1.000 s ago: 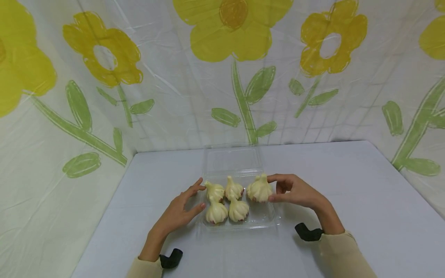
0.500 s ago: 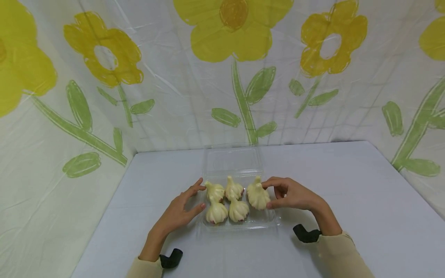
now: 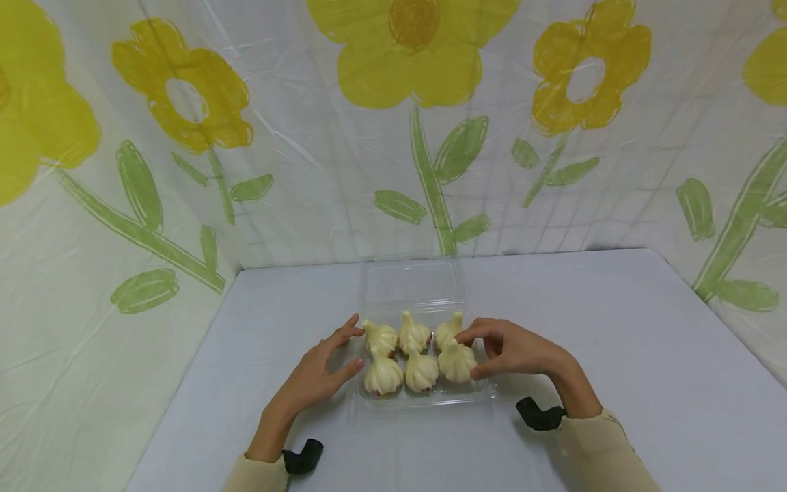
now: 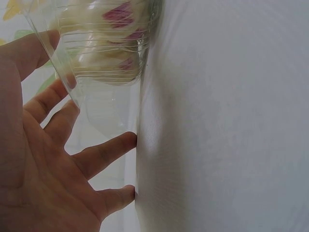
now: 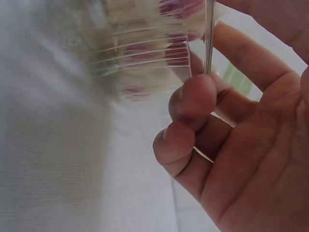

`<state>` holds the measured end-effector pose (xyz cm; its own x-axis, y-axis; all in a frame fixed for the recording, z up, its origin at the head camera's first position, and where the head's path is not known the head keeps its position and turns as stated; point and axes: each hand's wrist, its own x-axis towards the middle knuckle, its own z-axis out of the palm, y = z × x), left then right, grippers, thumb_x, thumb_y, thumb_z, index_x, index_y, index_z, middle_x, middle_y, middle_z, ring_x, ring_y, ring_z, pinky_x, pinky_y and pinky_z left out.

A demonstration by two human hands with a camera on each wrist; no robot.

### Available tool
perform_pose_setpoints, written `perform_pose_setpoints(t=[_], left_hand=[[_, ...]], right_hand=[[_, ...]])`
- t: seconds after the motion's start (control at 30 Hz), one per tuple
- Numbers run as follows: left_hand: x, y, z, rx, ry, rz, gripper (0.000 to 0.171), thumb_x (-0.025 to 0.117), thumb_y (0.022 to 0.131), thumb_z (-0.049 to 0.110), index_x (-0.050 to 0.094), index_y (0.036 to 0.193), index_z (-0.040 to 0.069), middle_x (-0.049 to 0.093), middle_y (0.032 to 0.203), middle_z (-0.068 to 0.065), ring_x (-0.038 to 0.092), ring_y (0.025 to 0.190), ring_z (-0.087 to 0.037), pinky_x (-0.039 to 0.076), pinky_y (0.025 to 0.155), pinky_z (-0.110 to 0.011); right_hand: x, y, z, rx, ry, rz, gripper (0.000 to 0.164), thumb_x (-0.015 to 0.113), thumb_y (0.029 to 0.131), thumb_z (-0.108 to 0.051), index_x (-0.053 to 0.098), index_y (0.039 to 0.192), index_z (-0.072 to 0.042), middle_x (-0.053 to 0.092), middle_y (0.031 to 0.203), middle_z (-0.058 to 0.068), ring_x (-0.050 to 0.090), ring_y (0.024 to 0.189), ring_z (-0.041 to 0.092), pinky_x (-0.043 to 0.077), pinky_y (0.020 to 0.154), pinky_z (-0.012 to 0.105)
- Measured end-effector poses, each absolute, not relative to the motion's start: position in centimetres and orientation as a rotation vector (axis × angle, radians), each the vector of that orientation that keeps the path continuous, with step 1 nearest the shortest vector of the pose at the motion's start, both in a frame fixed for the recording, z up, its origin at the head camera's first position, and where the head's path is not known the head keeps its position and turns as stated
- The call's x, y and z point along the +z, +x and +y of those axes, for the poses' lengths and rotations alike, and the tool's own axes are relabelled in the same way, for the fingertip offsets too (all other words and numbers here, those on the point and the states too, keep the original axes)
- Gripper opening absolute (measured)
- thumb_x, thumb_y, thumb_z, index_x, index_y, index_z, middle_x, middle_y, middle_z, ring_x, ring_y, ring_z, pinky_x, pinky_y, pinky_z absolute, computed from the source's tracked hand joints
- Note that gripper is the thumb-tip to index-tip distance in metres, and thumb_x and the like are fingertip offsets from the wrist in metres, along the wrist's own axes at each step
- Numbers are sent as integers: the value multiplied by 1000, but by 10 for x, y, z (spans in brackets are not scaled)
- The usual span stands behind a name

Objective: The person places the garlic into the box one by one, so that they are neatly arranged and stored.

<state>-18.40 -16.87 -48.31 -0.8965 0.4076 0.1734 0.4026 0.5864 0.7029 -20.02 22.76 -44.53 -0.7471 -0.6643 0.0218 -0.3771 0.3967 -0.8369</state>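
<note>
Several white garlic bulbs (image 3: 384,376) with purple patches sit in two rows inside a clear plastic clamshell box (image 3: 424,402), whose lid is folded back. At the box's front right corner, my right hand (image 3: 522,347) holds one garlic bulb (image 3: 456,362) between thumb and forefinger. In the right wrist view, that hand's other fingers (image 5: 193,101) curl at the box's outer side. My left hand (image 3: 318,369) lies along the left side with extended fingers; in the left wrist view, its thumb and some fingertips (image 4: 67,84) touch the rim.
The open lid (image 3: 410,283) lies flat behind the box. A white table (image 3: 615,307) spreads around it, with a flower-printed curtain (image 3: 295,137) hanging behind and at the sides. Black wrist mounts (image 3: 541,414) stick out under both sleeves.
My right hand has moved the garlic bulb forward-to-near, from the back right of the box down to its front right, uncovering another bulb behind it. The left hand has stayed in place.
</note>
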Motion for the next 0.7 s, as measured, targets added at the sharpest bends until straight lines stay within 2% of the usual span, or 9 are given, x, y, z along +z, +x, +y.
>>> perform_pose_setpoints(t=[0.13,0.37,0.5,0.7], left_hand=[[-484,-185,-169,1233,714,2793,52,65,100,40,51,148,27,29,168,9,54,137,-39,20,118,-75],[-481,-185,-168,1226,708,2800,72,67,98,39,34,160,24,51,156,5,55,137,-36,21,118,-74],[-481,-185,-168,1220,713,2801,73,66,99,40,31,161,25,53,154,5,55,136,-36,21,117,-75],[-480,-185,-168,1214,710,2802,72,66,99,40,30,161,31,54,153,5,55,137,-36,22,118,-74]], right_hand=[[-445,-200,227,-1253,-926,2347,48,86,83,-22,70,128,-15,66,111,3,47,65,3,45,58,22],[-444,-199,227,-1206,-921,2351,47,85,83,-25,69,127,-17,65,115,2,51,70,6,48,62,24],[-443,-199,226,-1199,-945,2353,47,85,83,-24,69,126,-15,65,117,5,52,70,6,49,61,24],[-442,-197,224,-1194,-942,2362,47,85,83,-22,69,127,-14,65,117,7,53,69,7,50,63,24]])
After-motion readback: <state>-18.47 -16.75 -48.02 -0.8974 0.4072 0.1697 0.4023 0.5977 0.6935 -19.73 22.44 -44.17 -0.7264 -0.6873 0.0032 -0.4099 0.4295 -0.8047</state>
